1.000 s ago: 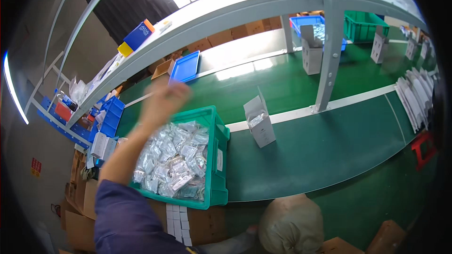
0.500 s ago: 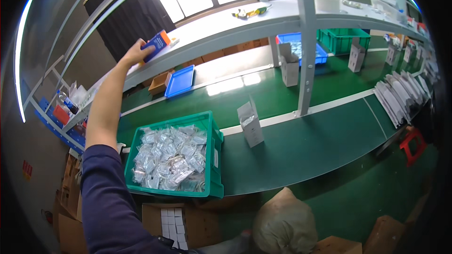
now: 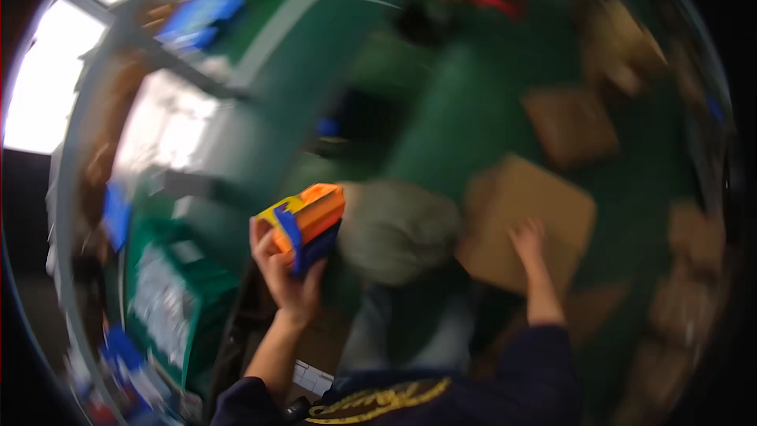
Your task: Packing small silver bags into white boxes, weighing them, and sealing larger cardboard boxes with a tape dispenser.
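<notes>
Both arms out, view blurred.
Left hand point(image 3: 285, 272) raised, fingers curled shut in a grip; right hand point(image 3: 530, 241) reaches forward, palm down, fingers spread, dark sleeves.

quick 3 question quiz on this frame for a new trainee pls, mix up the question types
1. True or false: the left hand holds a stack of small orange, yellow and blue bins.
2. What does the right hand rest on? A) the green crate B) a brown cardboard box C) a grey sack
3. Fill in: the crate of clear bagged parts at the person's left is ____ in colour.

Key
1. True
2. B, its fingers lie on the cardboard box on the green floor; the grey sack sits between the two hands.
3. Green
</notes>
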`<control>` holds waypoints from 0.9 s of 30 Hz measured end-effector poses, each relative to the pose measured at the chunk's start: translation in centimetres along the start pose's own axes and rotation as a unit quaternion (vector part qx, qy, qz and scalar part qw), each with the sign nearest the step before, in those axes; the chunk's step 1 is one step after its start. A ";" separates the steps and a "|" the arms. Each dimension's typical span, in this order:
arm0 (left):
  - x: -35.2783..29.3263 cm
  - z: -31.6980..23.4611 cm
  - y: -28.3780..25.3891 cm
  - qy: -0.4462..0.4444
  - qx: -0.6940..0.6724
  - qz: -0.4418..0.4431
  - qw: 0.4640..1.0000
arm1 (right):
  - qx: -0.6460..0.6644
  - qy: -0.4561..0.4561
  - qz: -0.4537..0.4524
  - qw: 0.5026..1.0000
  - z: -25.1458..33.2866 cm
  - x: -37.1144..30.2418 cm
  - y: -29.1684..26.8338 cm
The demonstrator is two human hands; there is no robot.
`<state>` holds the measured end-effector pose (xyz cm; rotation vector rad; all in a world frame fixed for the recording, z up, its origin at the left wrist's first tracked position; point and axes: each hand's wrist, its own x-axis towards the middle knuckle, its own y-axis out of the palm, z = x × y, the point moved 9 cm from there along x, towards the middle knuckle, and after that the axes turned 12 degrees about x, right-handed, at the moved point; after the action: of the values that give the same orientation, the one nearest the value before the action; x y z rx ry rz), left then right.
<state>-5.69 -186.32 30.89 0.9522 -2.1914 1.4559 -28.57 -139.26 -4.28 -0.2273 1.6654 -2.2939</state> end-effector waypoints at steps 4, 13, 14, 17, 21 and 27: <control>-10.9 -12.4 24.9 -0.152 -0.191 0.114 0.963 | 0.183 -0.027 0.032 0.982 -1.6 -0.5 1.3; -23.9 -28.7 52.0 -0.044 -0.221 0.130 0.965 | 0.754 0.196 0.081 0.622 -13.8 -3.6 2.0; -23.8 -29.2 52.0 -0.035 -0.218 0.124 0.967 | 0.749 0.203 0.097 0.624 -12.8 -2.8 0.8; -24.1 -27.2 52.0 -0.063 -0.209 0.099 0.971 | 0.804 0.105 0.035 0.584 -9.0 -0.1 -1.3; -22.6 -28.3 51.9 -0.021 -0.257 0.270 0.928 | 0.679 0.166 -0.047 0.714 -14.2 2.1 1.0; -23.4 -14.4 51.0 -0.309 -0.177 0.358 0.863 | 0.391 0.021 -0.003 0.920 -6.9 3.2 -1.7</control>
<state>-25.38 -152.52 -11.80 0.5184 -3.4028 0.9660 -33.89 -133.59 -5.04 0.0011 0.6428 -2.7615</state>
